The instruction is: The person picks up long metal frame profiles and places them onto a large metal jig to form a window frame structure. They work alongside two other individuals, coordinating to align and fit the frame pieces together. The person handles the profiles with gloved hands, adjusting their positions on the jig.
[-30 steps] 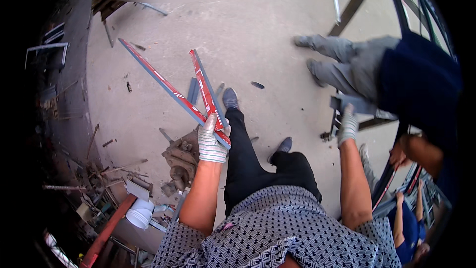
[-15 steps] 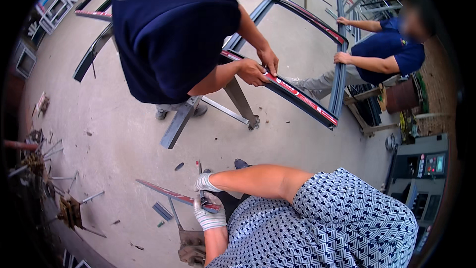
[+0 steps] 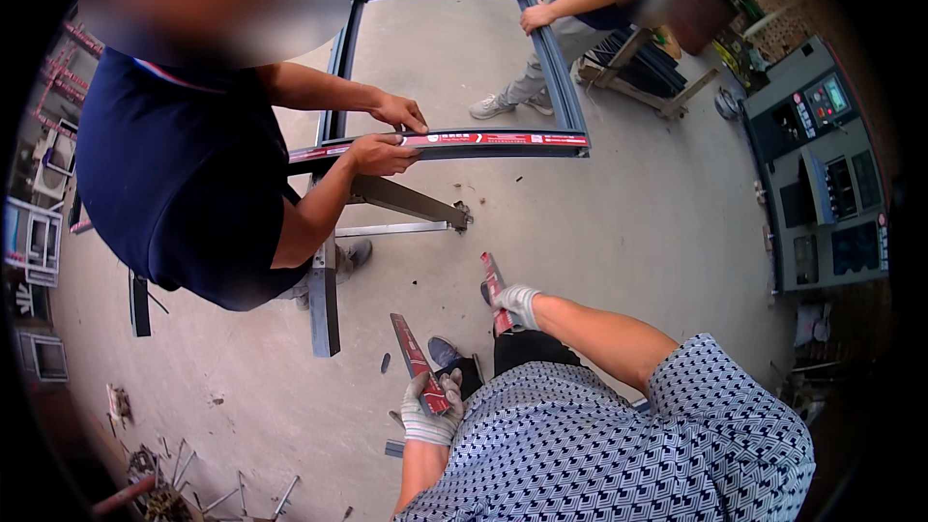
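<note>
Two short red-taped grey aluminium strips, one (image 3: 417,363) clamped in the gloved left hand (image 3: 431,411) and one (image 3: 494,288) in the gloved right hand (image 3: 517,302), are held low over the concrete floor (image 3: 619,232), where a co-worker's leg nearby could be struck by a loose swing.

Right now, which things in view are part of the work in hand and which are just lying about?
In hand:
left hand, gloved, gripping a red-striped strip
right hand, gloved, gripping a second red-striped strip

Lying about or others' work:
metal frame held by two co-workers
trestle stand under it
control cabinet at right
metal offcuts on the floor
</note>
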`<state>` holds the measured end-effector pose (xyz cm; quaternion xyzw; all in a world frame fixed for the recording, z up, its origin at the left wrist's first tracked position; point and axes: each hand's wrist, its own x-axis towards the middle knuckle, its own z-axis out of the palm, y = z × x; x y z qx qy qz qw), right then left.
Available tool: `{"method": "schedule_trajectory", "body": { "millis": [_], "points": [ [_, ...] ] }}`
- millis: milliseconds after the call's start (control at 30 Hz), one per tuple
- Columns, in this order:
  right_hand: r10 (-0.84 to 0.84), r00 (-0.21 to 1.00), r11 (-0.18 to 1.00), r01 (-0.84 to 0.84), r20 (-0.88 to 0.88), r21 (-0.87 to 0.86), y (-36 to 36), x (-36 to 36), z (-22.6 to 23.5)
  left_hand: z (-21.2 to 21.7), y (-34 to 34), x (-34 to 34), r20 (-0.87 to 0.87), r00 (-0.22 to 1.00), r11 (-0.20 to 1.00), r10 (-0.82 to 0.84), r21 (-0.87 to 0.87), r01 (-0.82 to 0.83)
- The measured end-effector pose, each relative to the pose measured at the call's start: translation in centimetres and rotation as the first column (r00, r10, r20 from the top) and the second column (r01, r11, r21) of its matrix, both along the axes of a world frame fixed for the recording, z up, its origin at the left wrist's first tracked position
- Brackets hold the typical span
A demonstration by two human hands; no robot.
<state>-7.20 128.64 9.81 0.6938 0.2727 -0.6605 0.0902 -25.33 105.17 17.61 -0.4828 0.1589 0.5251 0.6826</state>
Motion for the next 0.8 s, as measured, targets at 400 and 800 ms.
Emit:
{"method": "schedule_trajectory", "body": {
  "millis": [400, 800],
  "points": [
    [-0.412, 0.911, 0.812, 0.364, 0.006, 0.455, 3.5, 22.4, 7.5, -4.8, 6.4, -0.8, -0.158, 0.935, 0.938, -0.316, -0.198, 0.284],
    [0.048, 0.979, 0.616, -0.187, 0.200, 0.766, 8.1, 38.9, 13.1, -9.7, 11.5, 0.5, -0.187, 0.959, 0.945, -0.211, -0.290, 0.151]
  ]
}}
